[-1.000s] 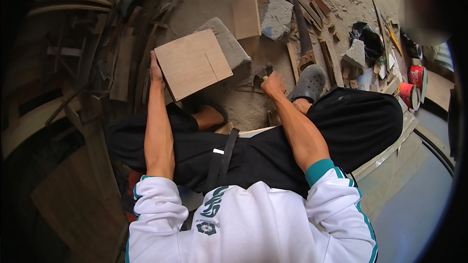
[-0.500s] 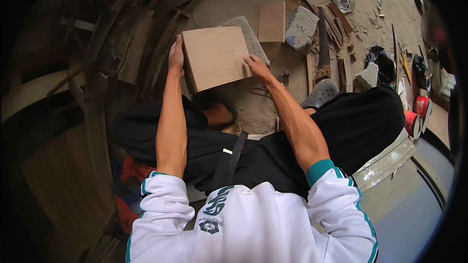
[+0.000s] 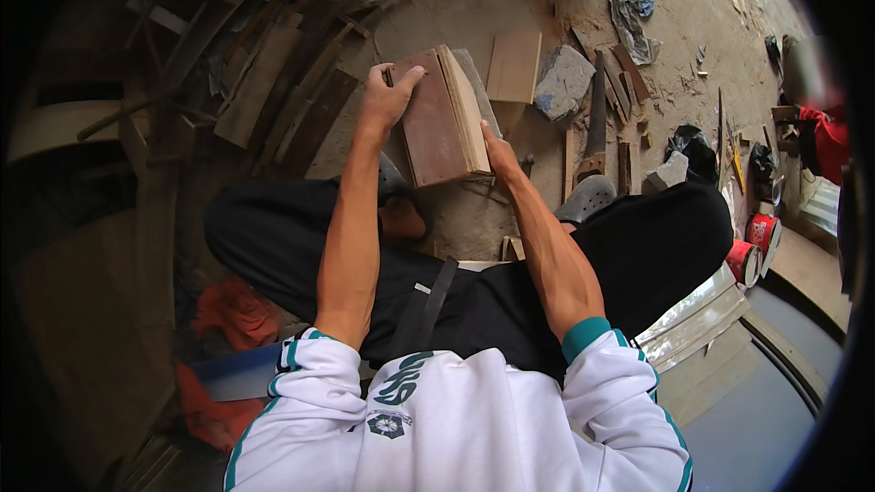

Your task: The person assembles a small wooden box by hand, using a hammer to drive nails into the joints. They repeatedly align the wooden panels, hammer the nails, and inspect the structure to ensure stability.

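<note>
Between my two hands is a wooden box [image 3: 428,125], held up above the dirt floor. Its reddish-brown face is turned up toward me, and a pale, layered-looking side shows on the right. My left hand [image 3: 387,98] grips the upper left edge, with the thumb lying on the brown face. My right hand [image 3: 499,153] presses against the lower right side, its remaining fingers partly hidden behind the box. Just beyond the box, a grey slab [image 3: 477,84] is partly covered by it. A flat wooden board [image 3: 514,66] lies past that slab.
A handsaw [image 3: 597,123] lies to the right, near a broken grey block [image 3: 564,84] and wood offcuts. Planks [image 3: 264,82] are heaped on the left. Black plastic [image 3: 694,150] and red cans [image 3: 746,261] sit by my right knee. Orange cloth [image 3: 235,312] is at my left.
The box has been turned over in my hands, so its brown face replaces the pale one. My left hand has shifted right, its thumb now on top; my right hand has moved slightly lower.
</note>
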Motion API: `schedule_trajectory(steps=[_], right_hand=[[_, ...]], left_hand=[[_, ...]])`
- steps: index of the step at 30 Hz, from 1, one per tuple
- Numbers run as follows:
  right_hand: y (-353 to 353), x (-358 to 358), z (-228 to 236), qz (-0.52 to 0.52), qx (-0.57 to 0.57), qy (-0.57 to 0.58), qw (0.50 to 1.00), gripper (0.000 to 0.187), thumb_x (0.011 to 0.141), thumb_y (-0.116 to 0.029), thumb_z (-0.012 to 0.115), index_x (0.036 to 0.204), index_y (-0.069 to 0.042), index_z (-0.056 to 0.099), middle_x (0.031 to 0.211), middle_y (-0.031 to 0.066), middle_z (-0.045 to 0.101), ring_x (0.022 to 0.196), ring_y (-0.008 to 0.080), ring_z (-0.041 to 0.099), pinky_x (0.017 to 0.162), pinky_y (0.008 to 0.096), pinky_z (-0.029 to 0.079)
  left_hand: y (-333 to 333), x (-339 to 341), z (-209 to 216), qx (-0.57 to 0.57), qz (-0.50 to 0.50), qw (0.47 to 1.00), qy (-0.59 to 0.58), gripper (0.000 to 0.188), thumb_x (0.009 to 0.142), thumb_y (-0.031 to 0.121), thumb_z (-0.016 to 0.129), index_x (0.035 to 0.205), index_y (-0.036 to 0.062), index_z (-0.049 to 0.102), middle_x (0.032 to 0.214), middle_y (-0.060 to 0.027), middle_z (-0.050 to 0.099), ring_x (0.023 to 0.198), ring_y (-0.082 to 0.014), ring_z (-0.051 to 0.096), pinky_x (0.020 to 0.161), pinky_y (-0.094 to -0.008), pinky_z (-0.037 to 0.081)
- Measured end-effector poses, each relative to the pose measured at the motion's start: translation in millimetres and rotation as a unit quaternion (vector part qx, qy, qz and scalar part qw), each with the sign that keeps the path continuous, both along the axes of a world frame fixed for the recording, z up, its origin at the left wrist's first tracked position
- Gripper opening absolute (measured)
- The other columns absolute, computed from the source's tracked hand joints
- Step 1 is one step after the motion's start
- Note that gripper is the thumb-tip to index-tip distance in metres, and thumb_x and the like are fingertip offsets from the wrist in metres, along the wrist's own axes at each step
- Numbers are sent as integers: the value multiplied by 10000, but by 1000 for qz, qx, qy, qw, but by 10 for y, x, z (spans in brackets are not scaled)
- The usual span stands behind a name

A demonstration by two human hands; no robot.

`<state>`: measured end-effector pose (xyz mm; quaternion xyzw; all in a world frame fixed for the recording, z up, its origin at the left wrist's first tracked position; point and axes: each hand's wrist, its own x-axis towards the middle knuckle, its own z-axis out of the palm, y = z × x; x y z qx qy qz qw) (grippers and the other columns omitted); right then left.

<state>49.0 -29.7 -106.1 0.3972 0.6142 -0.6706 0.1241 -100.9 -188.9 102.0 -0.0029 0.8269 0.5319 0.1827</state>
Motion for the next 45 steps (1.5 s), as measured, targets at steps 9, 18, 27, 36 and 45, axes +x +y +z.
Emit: schedule_trajectory(steps=[9, 18, 27, 36, 45], right_hand=[[207, 26, 703, -123, 177, 145, 966, 718, 856, -572, 667, 1198, 55, 588, 1102, 216, 656, 1080, 283, 615, 930, 364, 464], [189, 156, 1709, -116, 381, 412, 819, 696, 814, -256, 799, 1323, 29, 421, 1202, 198, 576, 1116, 332, 583, 938, 394, 482], [343, 290, 2127, -113, 429, 500, 744, 750, 726, -347, 859, 1279, -19, 473, 1274, 203, 555, 1190, 350, 546, 1012, 434, 427], [396, 279, 2465, -84, 463, 493, 732, 742, 773, -344, 825, 1307, 23, 461, 1294, 220, 533, 1208, 367, 529, 1026, 448, 406], [108, 115, 2290, -104, 428, 397, 805, 838, 864, -408, 720, 1434, 66, 329, 1423, 267, 400, 1326, 394, 406, 1088, 443, 350]], left_hand=[[46, 37, 191, 130, 83, 988, 16, 738, 841, 676, 612, 1105, -9, 537, 935, -71, 553, 909, -163, 529, 860, -279, 438], [-187, 28, 193, 395, 49, 912, 99, 603, 1003, 572, 400, 852, 37, 634, 738, 10, 479, 722, -107, 494, 693, -263, 400], [-237, 124, 354, 524, 55, 850, 12, 709, 990, 610, 341, 781, 1, 638, 734, -87, 630, 736, -190, 575, 739, -316, 453], [-186, 198, 671, 535, 77, 841, -7, 671, 977, 592, 404, 734, 9, 631, 703, -101, 626, 719, -207, 581, 733, -331, 462], [161, 367, 742, 387, 231, 892, 41, 463, 917, 431, 638, 694, 26, 625, 660, -34, 573, 618, -134, 540, 622, -274, 435]])
